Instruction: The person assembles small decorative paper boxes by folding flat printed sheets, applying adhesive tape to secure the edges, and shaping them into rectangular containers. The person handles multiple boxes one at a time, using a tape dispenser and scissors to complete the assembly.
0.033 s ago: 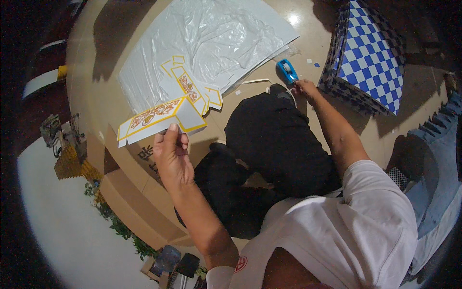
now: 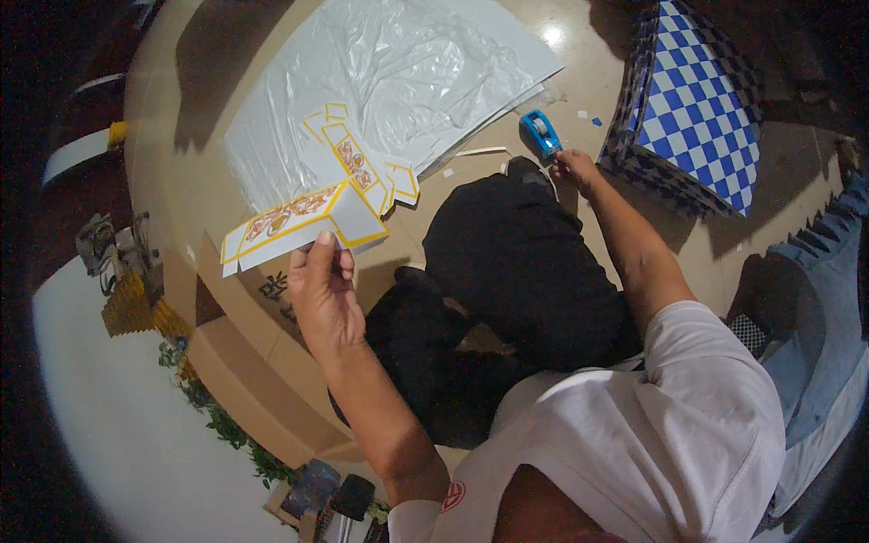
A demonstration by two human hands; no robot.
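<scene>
My left hand pinches the near edge of a partly folded white paper box with yellow borders and an orange-brown pattern, thumb on top. Flaps with the same yellow lines and pattern appear just beyond it; whether they belong to the same piece I cannot tell. Off to the right, my right hand has its fingers closed at the near end of a blue tape dispenser on the floor. Whether they also grip the tape's end is too small to see.
Clear plastic film covers white sheets ahead. Blue-and-white checkered stacked card stands at the right. Paper scraps dot the tiled floor. A brown cardboard box sits at the left, with green leaves beside it. My black-clad legs are between my arms.
</scene>
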